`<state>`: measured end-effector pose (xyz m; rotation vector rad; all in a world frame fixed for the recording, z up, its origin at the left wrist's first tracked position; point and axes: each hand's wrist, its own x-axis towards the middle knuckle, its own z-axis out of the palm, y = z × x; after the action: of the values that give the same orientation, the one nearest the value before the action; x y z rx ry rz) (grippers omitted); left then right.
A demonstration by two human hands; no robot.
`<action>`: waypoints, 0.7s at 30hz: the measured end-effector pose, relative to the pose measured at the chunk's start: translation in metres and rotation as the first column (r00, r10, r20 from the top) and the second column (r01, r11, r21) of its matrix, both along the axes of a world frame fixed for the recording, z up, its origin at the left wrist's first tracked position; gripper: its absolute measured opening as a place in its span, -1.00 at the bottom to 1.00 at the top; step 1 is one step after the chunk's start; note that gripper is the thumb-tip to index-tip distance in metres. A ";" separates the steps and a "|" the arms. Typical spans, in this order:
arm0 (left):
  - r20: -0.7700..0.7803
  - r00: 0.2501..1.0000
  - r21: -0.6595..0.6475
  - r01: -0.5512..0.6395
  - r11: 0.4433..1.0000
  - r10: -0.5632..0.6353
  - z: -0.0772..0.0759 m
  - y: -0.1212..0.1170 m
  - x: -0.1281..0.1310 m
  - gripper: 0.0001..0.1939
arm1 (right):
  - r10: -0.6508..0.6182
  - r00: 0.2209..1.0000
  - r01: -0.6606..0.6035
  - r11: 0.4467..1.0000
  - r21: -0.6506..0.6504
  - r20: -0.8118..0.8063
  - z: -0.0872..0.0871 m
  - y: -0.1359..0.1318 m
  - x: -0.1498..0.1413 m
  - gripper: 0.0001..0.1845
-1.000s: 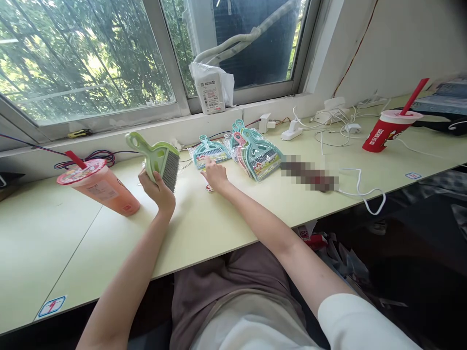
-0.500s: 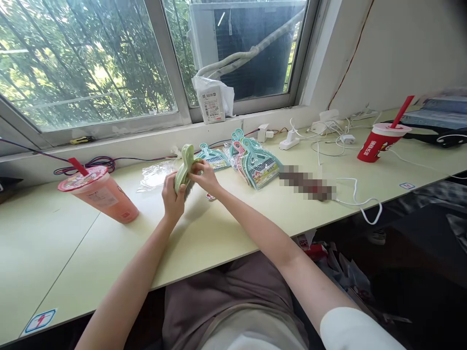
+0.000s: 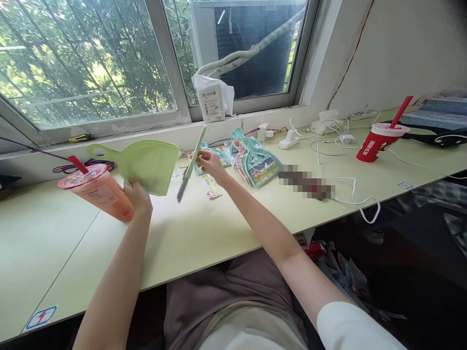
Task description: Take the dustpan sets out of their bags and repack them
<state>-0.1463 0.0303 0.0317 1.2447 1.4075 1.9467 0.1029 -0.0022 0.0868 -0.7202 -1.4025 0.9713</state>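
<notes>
My left hand grips a light green dustpan by its lower edge, held up over the table with its handle pointing left. In my right hand is a small green brush, pinched by its body, its grey bristles hanging down and to the left. A gap separates brush and dustpan. Below my right hand a printed card lies on the table. Behind that hand rests a bagged teal dustpan set, partly hidden. More bagged sets in teal and pink, a pile of dustpan sets, lie to the right.
A pink drink cup stands close to my left hand. Further right are a blurred-out object with a white cable, a red cup and a white plug adapter. A white box sits on the sill.
The brush came off the dustpan and is now apart in my right hand. My left hand moved left with the dustpan. Earlier my right hand reached to the card, then to the brush.
</notes>
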 end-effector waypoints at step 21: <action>-0.651 0.754 -0.284 -0.139 0.949 -0.084 -0.028 -0.005 0.004 -0.86 | -0.296 0.097 0.450 0.865 0.224 0.950 -0.043 -0.002 0.038 -0.74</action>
<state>-0.1422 0.0251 0.0037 1.8472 1.9798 1.2337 0.1409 -0.0038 0.0435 -1.9511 -2.0550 0.0037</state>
